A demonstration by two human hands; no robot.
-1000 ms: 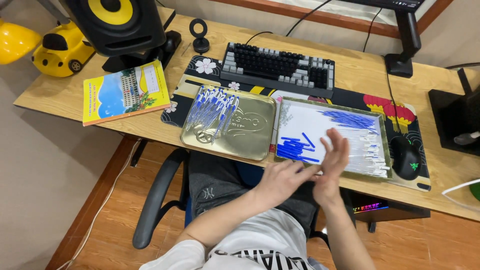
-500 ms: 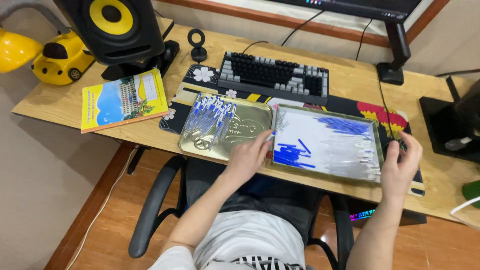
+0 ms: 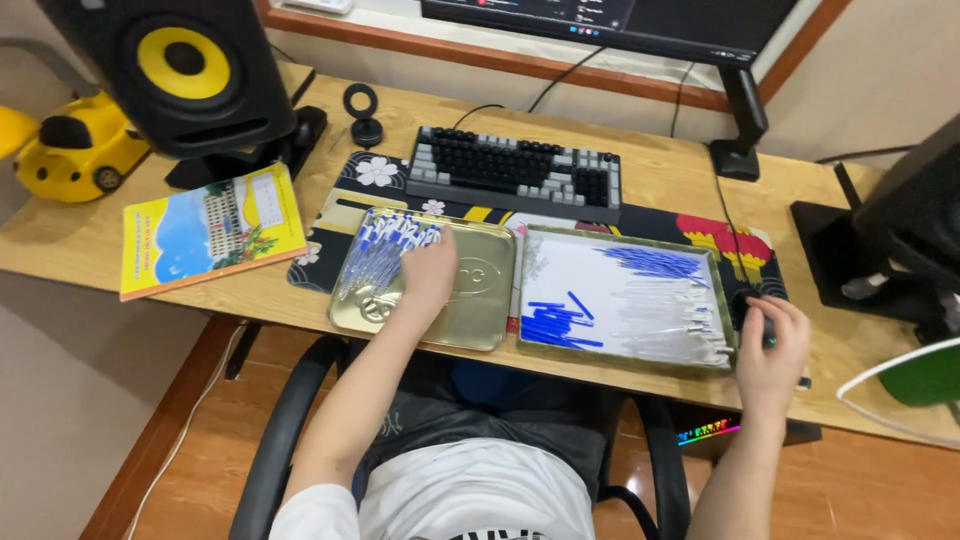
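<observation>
Head view: one camera looks down over the counter [image 3: 640, 170] and the person's lap.
Left hand [image 3: 428, 268]: lies inside the gold tray [image 3: 480, 300], fingers curled beside the heap of blue-capped pens [image 3: 385, 250]; whether the grip has closed on a pen I cannot tell.
Right hand [image 3: 772, 345]: rests cupped over the black mouse [image 3: 748, 305], just off the right rim of the white-lined tray [image 3: 620, 290].
White-lined tray: holds blue caps [image 3: 555, 325] and clear tubes [image 3: 665, 320].
Edges: both trays sit near the counter's front edge; bare wood lies right of the mouse.
Change: half a second ago the left hand hovered at the gold tray's right rim; now it is deeper left, at the pens. The right hand has stayed on the mouse.
</observation>
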